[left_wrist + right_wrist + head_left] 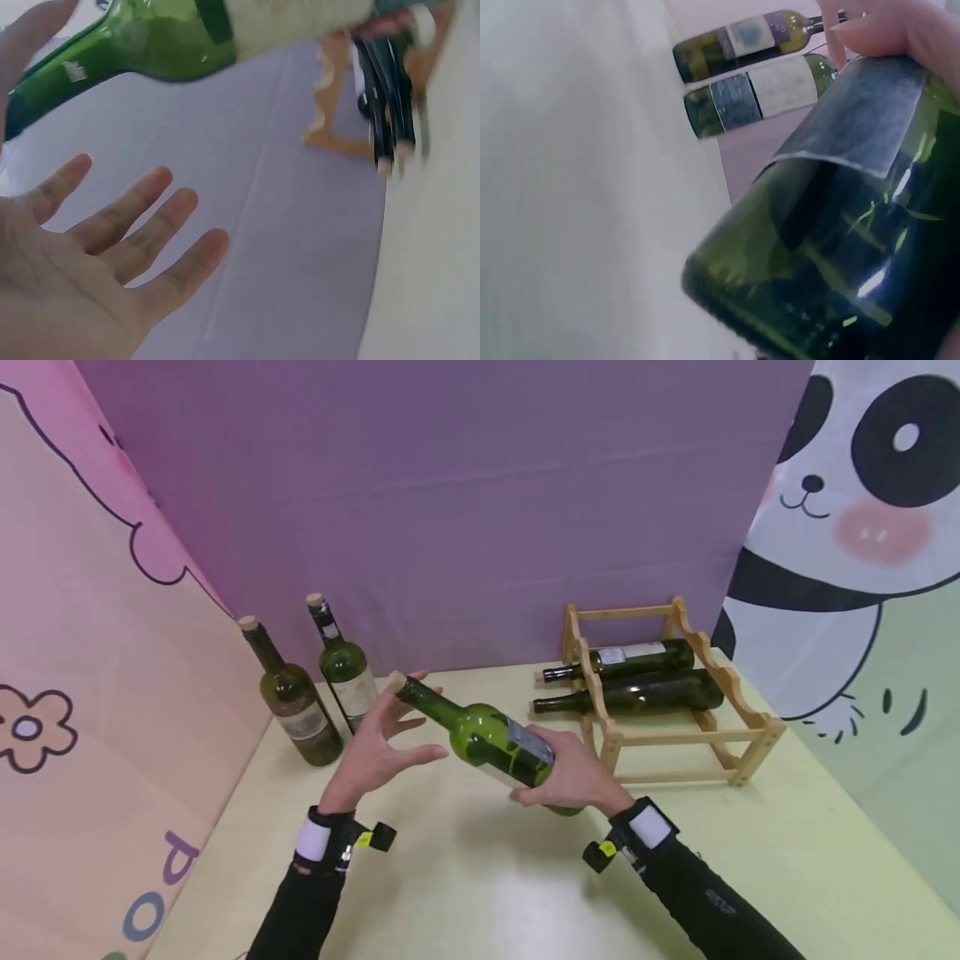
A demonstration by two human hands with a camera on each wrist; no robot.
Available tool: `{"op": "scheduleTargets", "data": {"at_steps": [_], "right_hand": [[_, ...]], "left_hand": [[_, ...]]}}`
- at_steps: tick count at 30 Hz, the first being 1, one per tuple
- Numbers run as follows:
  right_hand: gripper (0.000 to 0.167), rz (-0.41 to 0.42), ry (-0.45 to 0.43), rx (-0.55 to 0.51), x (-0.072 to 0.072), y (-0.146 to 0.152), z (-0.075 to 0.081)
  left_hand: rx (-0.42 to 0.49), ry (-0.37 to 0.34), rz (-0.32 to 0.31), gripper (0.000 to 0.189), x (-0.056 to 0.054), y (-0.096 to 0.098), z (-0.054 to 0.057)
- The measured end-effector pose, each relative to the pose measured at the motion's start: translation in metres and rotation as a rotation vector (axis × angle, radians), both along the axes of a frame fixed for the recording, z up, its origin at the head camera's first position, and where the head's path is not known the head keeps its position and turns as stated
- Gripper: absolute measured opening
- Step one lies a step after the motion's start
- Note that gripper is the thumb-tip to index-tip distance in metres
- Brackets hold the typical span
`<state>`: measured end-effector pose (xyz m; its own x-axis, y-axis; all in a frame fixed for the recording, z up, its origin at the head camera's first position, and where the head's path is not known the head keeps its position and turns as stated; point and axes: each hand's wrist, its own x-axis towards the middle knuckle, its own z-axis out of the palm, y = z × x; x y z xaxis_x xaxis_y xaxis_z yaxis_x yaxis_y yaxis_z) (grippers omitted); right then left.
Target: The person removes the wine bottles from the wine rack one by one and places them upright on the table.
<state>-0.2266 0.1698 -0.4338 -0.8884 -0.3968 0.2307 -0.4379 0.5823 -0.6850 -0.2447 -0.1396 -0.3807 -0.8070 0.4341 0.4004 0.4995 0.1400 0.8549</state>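
Green glass wine bottle point(487, 739), shiny, with a grey label and a paler one, held slanted clear of the bench point(450, 902). Body's in the right hand's point(573, 768) grip, neck's right by the left hand point(378, 750).

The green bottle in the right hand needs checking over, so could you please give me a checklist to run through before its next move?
1. Grip on the green bottle: ok, the right hand holds it round the body.
2. Left hand clear of it: cannot tell; the fingers are spread close to the neck, contact unclear.
3. Green bottle level: not ok, tilted with its neck raised.
4. Rack steady: ok, it stands on the table.
5. Rear bottle and nearer bottle in the rack: ok, both lying down.
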Motion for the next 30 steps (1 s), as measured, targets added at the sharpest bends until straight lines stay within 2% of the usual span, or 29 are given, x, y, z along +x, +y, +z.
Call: {"op": "scheduleTargets", "data": {"at_steps": [6, 10, 14, 19, 22, 25, 28, 30], "right_hand": [[0.066, 0.078, -0.191, -0.205, 0.003, -0.004, -0.007], [0.059, 0.146, -0.291, -0.340, 0.003, -0.008, -0.010], [0.064, 0.207, -0.353, -0.452, 0.003, -0.012, -0.013], [0.072, 0.314, -0.390, -0.564, 0.003, -0.016, -0.019], [0.071, 0.378, -0.394, -0.611, 0.002, -0.016, -0.023], [0.067, 0.402, -0.382, -0.629, 0.002, -0.016, -0.026], [0.065, 0.400, -0.368, -0.628, 0.002, -0.015, -0.027], [0.064, 0.397, -0.374, -0.625, 0.002, -0.014, -0.027]], "left_hand": [[0.233, -0.079, -0.166, 0.105, -0.004, 0.025, -0.008], [0.330, -0.132, -0.205, 0.111, -0.005, 0.044, -0.010], [0.366, -0.136, -0.229, 0.118, -0.006, 0.064, -0.008], [0.396, -0.126, -0.266, 0.124, -0.009, 0.090, -0.002], [0.412, -0.099, -0.277, 0.128, -0.009, 0.104, 0.002], [0.432, -0.085, -0.310, 0.127, -0.008, 0.114, 0.005], [0.463, -0.088, -0.344, 0.112, -0.006, 0.121, 0.006], [0.472, -0.083, -0.349, 0.096, -0.004, 0.124, 0.005]]}}
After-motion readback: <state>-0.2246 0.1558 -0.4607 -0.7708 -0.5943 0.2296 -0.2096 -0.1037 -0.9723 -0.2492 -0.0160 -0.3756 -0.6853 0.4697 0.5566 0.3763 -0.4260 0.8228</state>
